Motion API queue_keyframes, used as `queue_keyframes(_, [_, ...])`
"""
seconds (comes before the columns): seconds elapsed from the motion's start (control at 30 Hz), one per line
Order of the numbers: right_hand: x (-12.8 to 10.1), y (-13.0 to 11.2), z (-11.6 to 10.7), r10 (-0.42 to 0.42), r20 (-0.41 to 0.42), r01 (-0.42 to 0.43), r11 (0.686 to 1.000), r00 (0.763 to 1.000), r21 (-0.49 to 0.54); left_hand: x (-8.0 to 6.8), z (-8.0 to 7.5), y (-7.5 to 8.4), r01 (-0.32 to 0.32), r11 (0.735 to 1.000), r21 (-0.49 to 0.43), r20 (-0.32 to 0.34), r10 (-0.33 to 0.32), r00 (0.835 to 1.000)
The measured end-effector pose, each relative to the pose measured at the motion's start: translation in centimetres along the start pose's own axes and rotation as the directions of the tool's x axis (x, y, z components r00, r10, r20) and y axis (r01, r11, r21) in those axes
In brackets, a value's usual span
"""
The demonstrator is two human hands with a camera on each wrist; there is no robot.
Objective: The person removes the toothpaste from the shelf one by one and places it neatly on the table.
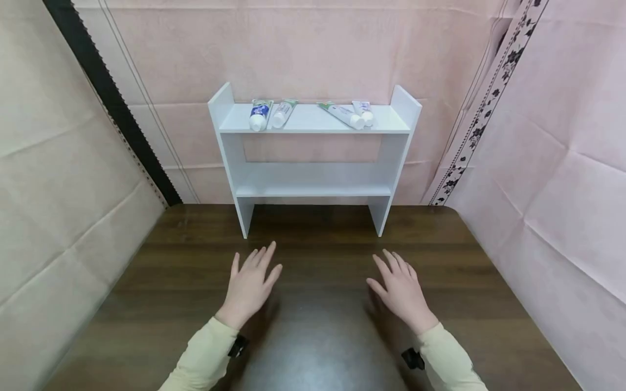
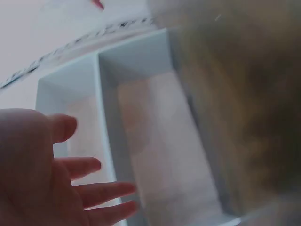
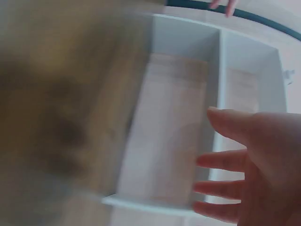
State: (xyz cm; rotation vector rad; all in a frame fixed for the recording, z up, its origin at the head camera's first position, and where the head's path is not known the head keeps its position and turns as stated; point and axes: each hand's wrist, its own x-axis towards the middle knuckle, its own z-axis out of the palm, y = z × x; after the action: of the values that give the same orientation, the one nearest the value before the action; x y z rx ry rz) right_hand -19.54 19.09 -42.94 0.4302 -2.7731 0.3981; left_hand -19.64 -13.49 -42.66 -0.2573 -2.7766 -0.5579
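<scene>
Both hands hover over the brown table in front of a white two-tier shelf [image 1: 313, 192]. My left hand [image 1: 248, 287] has its fingers spread and holds nothing; in the left wrist view the same hand [image 2: 42, 169] shows with the shelf behind it. My right hand [image 1: 402, 293] is likewise spread and bare, and the right wrist view has this hand [image 3: 263, 165] against the shelf boards. On the upper board lie a blue-labelled tube [image 1: 260, 115], a white tube [image 1: 283, 113] beside it, a slanted tube [image 1: 342, 114] and another tube [image 1: 363, 112] overlapping at the right.
The shelf stands at the back of the dark wooden table [image 1: 323, 304]. Pale cloth [image 1: 313, 49] hangs behind it, with more cloth along both sides. A black strip [image 1: 117, 103] runs down the left, a floral band [image 1: 484, 114] down the right.
</scene>
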Motion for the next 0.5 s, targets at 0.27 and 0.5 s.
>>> queue_keyframes(0.27, [4.3, -4.8, -3.9, -0.189, -0.075, 0.186, 0.982, 0.979, -0.043, 2.8, -5.2, -1.2, 0.087, 0.994, -0.063, -0.068, -0.092, 0.993])
queue_keyframes(0.5, [9.5, -8.8, -7.7, -0.318, -0.086, 0.304, 0.942, 0.944, -0.141, 7.0, -10.3, -2.9, 0.104, 0.984, -0.143, -0.03, -0.11, 0.994])
